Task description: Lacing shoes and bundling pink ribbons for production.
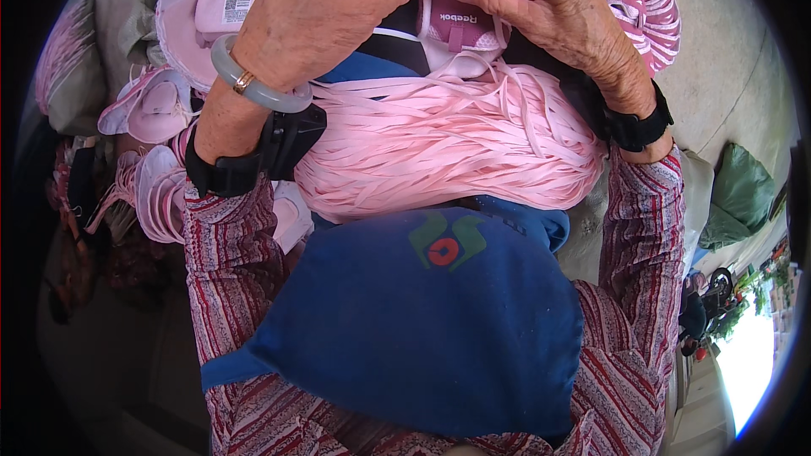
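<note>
A thick bundle of flat pink shoelaces (pixel 448 148) lies across the lap on a blue apron (pixel 422 329). Just beyond it, the left hand (pixel 325 13) and right hand (pixel 541 4), fingers curled, both pinch a pink-and-white sneaker upper (pixel 456 29).

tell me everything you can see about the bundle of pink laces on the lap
The bundle of pink laces is a thick, loose hank of many flat, narrow, pale pink strips that look like woven fabric. It lies across the lap on a blue apron, running left to right between the forearms. A few strands rise at the top right toward the pink and white shoe, which the left hand and right hand pinch above the bundle.
</note>
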Motion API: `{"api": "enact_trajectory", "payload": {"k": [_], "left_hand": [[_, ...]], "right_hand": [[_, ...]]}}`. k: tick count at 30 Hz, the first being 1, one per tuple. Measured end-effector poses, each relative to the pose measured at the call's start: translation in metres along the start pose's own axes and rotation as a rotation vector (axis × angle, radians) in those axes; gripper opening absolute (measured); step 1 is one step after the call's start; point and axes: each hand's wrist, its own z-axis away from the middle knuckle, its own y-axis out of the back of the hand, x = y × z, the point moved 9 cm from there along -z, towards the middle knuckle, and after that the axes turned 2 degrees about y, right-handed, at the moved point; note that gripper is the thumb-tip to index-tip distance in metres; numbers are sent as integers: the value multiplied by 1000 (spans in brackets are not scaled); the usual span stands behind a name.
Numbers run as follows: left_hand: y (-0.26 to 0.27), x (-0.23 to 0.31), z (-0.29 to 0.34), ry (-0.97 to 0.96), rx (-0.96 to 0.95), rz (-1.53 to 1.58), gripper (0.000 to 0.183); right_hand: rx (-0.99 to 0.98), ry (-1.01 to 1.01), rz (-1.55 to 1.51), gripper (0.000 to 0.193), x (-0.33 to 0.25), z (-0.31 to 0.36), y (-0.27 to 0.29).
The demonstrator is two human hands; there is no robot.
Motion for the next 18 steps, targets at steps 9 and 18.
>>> {"api": "enact_trajectory", "payload": {"k": [9,18], "left_hand": [[3,-5,2,9,20,-37,12],[6,-29,2,62,23,-34,14]], "right_hand": [[-309,-523,222,12,35,19,-12],[-293,-510,216,13,30,25,-14]]}}
